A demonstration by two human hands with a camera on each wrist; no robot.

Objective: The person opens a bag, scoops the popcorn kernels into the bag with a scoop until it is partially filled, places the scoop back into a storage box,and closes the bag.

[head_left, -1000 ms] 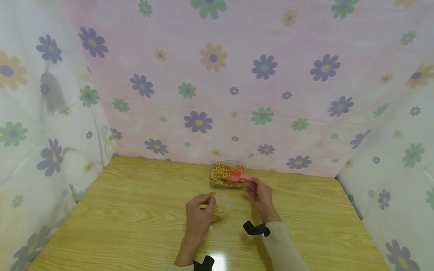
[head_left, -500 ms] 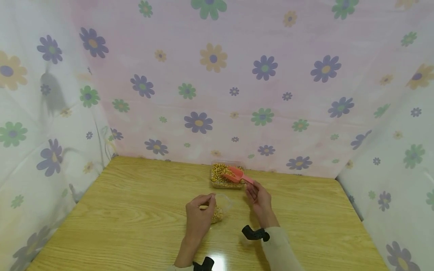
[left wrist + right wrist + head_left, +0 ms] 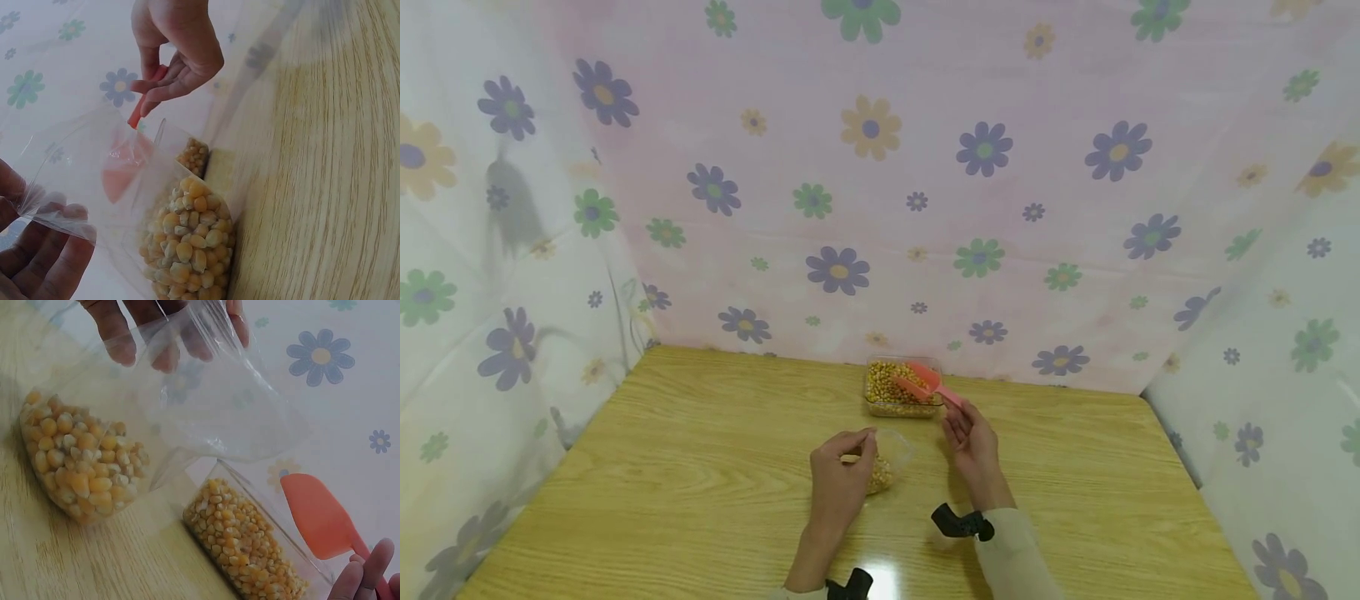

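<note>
My left hand [image 3: 841, 479] pinches the upper edge of a clear plastic bag [image 3: 231, 412] between thumb and fingers. Corn kernels [image 3: 190, 244] fill the bottom of the bag, which rests on the table with its mouth spread. My right hand [image 3: 976, 450] grips the handle of a coral-red scoop [image 3: 927, 380]. Over the clear rectangular container [image 3: 904, 410] the scoop is tilted, its blade pointing to the far left. More kernels [image 3: 240, 544] lie in that container, behind the bag. Through the film in the left wrist view, the scoop's blade [image 3: 122, 172] looks blurred.
A wood-grain table [image 3: 715, 467] carries everything. Flower-printed cloth [image 3: 880, 208] hangs close behind the container and along both sides. Each wrist wears a black camera mount [image 3: 958, 522] near the sleeve.
The scoop has come up out of the kernels and turned, its blade now steeper. My right hand has drawn slightly back toward me. My left hand and the bag stay put.
</note>
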